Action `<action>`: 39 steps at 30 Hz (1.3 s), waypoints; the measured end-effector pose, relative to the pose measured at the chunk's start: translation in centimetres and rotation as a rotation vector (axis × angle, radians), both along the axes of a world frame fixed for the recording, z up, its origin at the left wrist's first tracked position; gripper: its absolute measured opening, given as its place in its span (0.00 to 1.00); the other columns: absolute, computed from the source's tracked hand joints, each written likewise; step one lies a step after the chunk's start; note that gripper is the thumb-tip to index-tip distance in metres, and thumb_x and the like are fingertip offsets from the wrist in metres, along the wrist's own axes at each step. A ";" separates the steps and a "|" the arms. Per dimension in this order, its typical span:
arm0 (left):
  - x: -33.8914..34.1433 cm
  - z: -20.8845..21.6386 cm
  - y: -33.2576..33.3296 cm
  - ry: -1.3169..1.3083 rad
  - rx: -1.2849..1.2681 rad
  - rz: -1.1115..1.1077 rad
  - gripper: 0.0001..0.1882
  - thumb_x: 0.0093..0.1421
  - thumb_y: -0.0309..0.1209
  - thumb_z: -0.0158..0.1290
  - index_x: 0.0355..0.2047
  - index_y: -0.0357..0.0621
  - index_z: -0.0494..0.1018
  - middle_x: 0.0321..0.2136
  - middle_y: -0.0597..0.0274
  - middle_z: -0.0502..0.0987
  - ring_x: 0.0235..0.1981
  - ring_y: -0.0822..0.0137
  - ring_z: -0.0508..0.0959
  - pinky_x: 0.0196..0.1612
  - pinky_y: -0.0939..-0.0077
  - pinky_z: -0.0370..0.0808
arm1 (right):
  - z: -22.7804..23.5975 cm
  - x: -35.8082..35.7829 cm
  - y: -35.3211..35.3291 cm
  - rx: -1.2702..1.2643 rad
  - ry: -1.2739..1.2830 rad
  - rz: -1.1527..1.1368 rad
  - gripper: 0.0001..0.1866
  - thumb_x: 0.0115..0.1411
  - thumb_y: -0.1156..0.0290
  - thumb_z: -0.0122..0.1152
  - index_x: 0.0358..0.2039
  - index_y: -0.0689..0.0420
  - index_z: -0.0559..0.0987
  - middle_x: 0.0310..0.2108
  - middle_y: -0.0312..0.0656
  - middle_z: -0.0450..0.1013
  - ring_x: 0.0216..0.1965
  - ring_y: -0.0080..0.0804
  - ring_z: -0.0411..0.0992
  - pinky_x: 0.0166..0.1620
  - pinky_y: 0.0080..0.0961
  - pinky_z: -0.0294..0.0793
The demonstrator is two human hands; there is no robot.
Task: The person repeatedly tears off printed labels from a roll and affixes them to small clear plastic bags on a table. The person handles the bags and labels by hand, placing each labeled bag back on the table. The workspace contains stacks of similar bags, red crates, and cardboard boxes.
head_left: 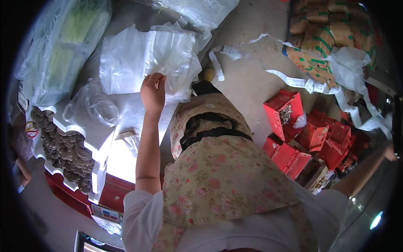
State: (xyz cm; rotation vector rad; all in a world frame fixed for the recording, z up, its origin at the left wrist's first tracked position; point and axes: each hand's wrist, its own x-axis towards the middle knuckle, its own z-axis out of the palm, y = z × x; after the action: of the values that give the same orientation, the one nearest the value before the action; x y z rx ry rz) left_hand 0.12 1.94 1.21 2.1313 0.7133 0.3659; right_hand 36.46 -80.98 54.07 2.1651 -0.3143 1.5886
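Observation:
A stack of clear plastic bags (126,63) lies flat on the metal table. My left hand (153,94) is at its near edge, with the thumb and fingers curled together in a pinch on the plastic. My right arm reaches far out to the right. Only a small part of my right hand (391,153) shows at the dark rim, beside a dark upright object (396,122); its fingers are mostly hidden. A long white strip of labels (289,80) trails through the air from near that object toward the table.
Left are bagged pale-green vegetables (69,50), a crumpled clear bag (94,105) and a white foam box (98,172) of grey mushrooms (67,151). Red crates (289,159) stand on the right, below stacked brown cartons (319,46). Another person's arm (23,172) shows at far left.

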 end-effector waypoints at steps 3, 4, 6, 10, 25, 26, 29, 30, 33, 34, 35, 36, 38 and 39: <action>-0.7 0.9 1.1 -0.027 -0.096 0.059 0.05 0.57 0.27 0.57 0.31 0.39 0.76 0.27 0.59 0.77 0.27 0.66 0.76 0.33 0.74 0.72 | -13.3 -0.1 6.5 -0.059 0.154 0.164 0.13 0.62 0.59 0.58 0.37 0.57 0.79 0.36 0.45 0.78 0.38 0.44 0.76 0.43 0.36 0.75; -0.9 1.1 1.8 -0.039 -0.185 0.090 0.05 0.58 0.27 0.56 0.32 0.38 0.76 0.27 0.61 0.77 0.28 0.69 0.75 0.33 0.76 0.72 | -17.9 -0.5 10.7 -0.058 0.230 0.242 0.13 0.62 0.60 0.58 0.38 0.57 0.79 0.36 0.45 0.78 0.38 0.44 0.76 0.43 0.34 0.75; -1.2 1.2 3.1 -0.072 -0.376 0.149 0.06 0.60 0.27 0.55 0.33 0.37 0.76 0.27 0.65 0.77 0.28 0.75 0.74 0.33 0.80 0.70 | -24.9 -2.1 19.4 0.055 0.351 0.461 0.12 0.62 0.63 0.58 0.39 0.58 0.79 0.35 0.46 0.78 0.37 0.42 0.76 0.42 0.31 0.75; -1.7 1.6 5.3 -0.128 -0.665 0.290 0.07 0.61 0.27 0.54 0.35 0.35 0.75 0.28 0.71 0.75 0.29 0.78 0.73 0.35 0.85 0.69 | -30.6 -4.1 29.5 0.169 0.519 0.727 0.09 0.63 0.68 0.57 0.41 0.58 0.78 0.36 0.44 0.77 0.35 0.34 0.75 0.42 0.28 0.74; 8.4 8.1 -7.1 -0.468 -0.424 -0.254 0.24 0.50 0.22 0.63 0.48 0.40 0.70 0.49 0.56 0.73 0.52 0.65 0.73 0.53 0.70 0.72 | -35.6 -16.0 58.6 0.812 1.347 1.557 0.11 0.52 0.85 0.54 0.36 0.60 0.77 0.34 0.40 0.77 0.36 0.27 0.75 0.40 0.22 0.74; 9.6 8.2 -8.4 -0.523 -0.469 -0.305 0.23 0.51 0.23 0.63 0.48 0.39 0.70 0.47 0.56 0.74 0.50 0.65 0.74 0.53 0.70 0.71 | -35.1 -16.5 59.1 0.791 1.346 1.563 0.11 0.52 0.85 0.54 0.35 0.60 0.77 0.34 0.40 0.77 0.36 0.27 0.76 0.40 0.23 0.74; 11.0 8.9 -10.9 -0.499 -0.675 -0.402 0.22 0.48 0.27 0.65 0.43 0.40 0.72 0.38 0.58 0.78 0.40 0.63 0.79 0.44 0.70 0.74 | -33.9 -16.9 59.6 0.634 1.241 1.509 0.12 0.50 0.86 0.55 0.34 0.60 0.78 0.34 0.41 0.78 0.36 0.31 0.77 0.41 0.24 0.75; 11.0 9.2 -11.6 -0.503 -0.788 -0.465 0.21 0.48 0.27 0.65 0.42 0.39 0.72 0.38 0.58 0.78 0.41 0.66 0.78 0.45 0.71 0.74 | -33.6 -16.7 59.2 0.590 1.228 1.480 0.12 0.49 0.86 0.55 0.35 0.60 0.78 0.34 0.42 0.78 0.36 0.32 0.77 0.41 0.24 0.75; 10.7 10.5 -13.9 -0.590 -1.451 -0.596 0.21 0.47 0.27 0.66 0.42 0.41 0.72 0.39 0.61 0.76 0.42 0.70 0.76 0.49 0.72 0.72 | -32.7 -16.4 57.5 0.406 1.180 1.383 0.13 0.48 0.85 0.57 0.35 0.59 0.78 0.35 0.43 0.77 0.35 0.37 0.77 0.40 0.26 0.76; 11.0 10.2 -14.9 -0.708 -1.152 -0.548 0.21 0.47 0.26 0.66 0.41 0.41 0.73 0.37 0.60 0.76 0.40 0.68 0.76 0.46 0.71 0.72 | -32.0 -16.5 56.7 0.290 1.157 1.334 0.13 0.47 0.85 0.58 0.34 0.59 0.79 0.34 0.43 0.77 0.34 0.38 0.77 0.39 0.27 0.77; 11.0 10.1 -15.2 -0.709 -0.974 -0.526 0.20 0.47 0.26 0.65 0.41 0.41 0.72 0.36 0.60 0.75 0.38 0.67 0.76 0.44 0.72 0.72 | -31.4 -16.7 55.7 0.180 1.127 1.282 0.13 0.47 0.84 0.59 0.34 0.59 0.79 0.34 0.43 0.78 0.34 0.38 0.77 0.38 0.28 0.77; 10.9 10.0 -15.5 -0.703 -0.799 -0.493 0.20 0.47 0.25 0.65 0.40 0.41 0.72 0.35 0.60 0.75 0.37 0.67 0.76 0.43 0.72 0.72 | -31.1 -17.0 54.3 0.173 1.106 1.231 0.13 0.46 0.84 0.60 0.34 0.59 0.79 0.34 0.43 0.78 0.34 0.39 0.77 0.37 0.28 0.77; 10.4 11.2 -15.5 -0.500 -0.701 -0.483 0.18 0.49 0.24 0.64 0.40 0.39 0.72 0.36 0.59 0.75 0.36 0.70 0.74 0.40 0.74 0.71 | -30.9 -18.2 51.5 0.153 1.061 1.126 0.12 0.46 0.84 0.61 0.33 0.59 0.79 0.34 0.44 0.78 0.34 0.40 0.77 0.36 0.29 0.77; 10.3 12.0 -15.5 -0.437 -0.708 -0.510 0.17 0.50 0.24 0.64 0.38 0.38 0.71 0.35 0.58 0.75 0.35 0.71 0.74 0.38 0.74 0.71 | -30.8 -19.1 50.8 0.179 1.031 1.094 0.12 0.46 0.84 0.61 0.33 0.60 0.79 0.34 0.44 0.78 0.34 0.40 0.78 0.36 0.29 0.77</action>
State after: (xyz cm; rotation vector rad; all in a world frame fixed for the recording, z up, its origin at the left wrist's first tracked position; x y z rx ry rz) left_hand 10.46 -13.58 13.22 1.4125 0.0098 0.2355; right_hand 17.34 -30.16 23.29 3.1404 1.2426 0.5178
